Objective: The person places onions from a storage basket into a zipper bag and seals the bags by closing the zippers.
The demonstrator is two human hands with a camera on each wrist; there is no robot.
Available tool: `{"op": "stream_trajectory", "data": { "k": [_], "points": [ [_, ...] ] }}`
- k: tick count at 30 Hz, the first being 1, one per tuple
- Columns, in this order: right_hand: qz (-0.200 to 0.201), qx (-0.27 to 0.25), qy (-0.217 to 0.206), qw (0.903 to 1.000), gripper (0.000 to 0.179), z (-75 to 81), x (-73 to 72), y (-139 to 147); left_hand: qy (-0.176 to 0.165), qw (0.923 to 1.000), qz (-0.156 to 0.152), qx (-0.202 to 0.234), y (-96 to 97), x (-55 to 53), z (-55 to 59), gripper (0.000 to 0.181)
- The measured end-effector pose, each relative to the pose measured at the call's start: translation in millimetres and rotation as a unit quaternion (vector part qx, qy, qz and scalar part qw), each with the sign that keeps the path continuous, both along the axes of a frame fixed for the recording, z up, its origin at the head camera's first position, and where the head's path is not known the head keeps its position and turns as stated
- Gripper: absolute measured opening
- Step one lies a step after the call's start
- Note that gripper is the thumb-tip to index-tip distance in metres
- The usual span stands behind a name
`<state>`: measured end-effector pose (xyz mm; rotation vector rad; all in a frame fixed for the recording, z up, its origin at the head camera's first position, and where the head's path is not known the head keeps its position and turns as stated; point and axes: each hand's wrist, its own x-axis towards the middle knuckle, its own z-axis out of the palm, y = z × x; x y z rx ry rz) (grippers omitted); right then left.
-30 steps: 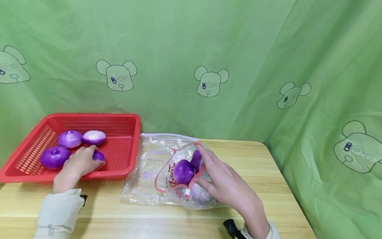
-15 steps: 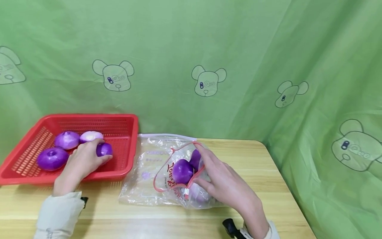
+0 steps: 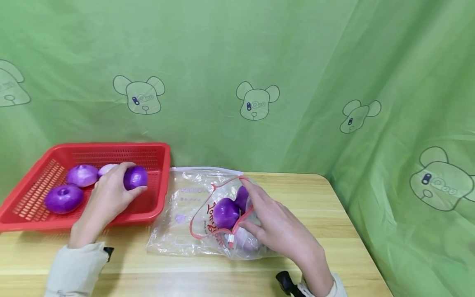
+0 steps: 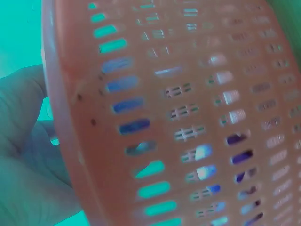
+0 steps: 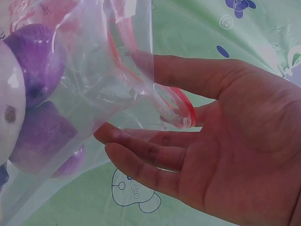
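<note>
In the head view my left hand grips a purple onion between thumb and fingers, over the red plastic basket. Two purple onions lie below and left of that hand, and a paler onion is partly hidden behind it. At the mouth of a clear zip bag, my right hand touches the red-edged opening with thumb and fingers spread apart, fairly straight. Inside the bag are two purple onions and a pale one. The left wrist view shows mostly the basket's slotted wall, hiding the held onion.
Bag and basket stand side by side on a wooden table. A green curtain with printed bear heads hangs behind and along the right side. The basket's near rim rises in front of the onions in it.
My left hand has lifted an onion up from the basket floor and moved it slightly right. My right hand stays at the bag's opening. The head view has shifted slightly.
</note>
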<state>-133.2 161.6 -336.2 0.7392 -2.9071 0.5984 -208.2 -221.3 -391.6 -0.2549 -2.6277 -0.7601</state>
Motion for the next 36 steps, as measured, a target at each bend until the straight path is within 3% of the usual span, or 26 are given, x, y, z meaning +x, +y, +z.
{"op": "stream_trajectory", "data": {
  "k": [12,21,36],
  "points": [
    [0.000,0.005,0.004,1.0000,0.100,0.9,0.1,1,0.035,0.9984,-0.039,0.020,23.7,10.7,14.3,0.062],
    [0.003,0.002,0.005,1.0000,0.101,-0.5,0.0,1,0.101,0.9911,-0.082,0.029,48.7,26.3,26.9,0.066],
    [0.001,0.004,0.009,1.0000,0.100,1.0,0.1,0,0.132,0.9814,-0.138,0.022,78.7,52.1,40.8,0.066]
  ]
}}
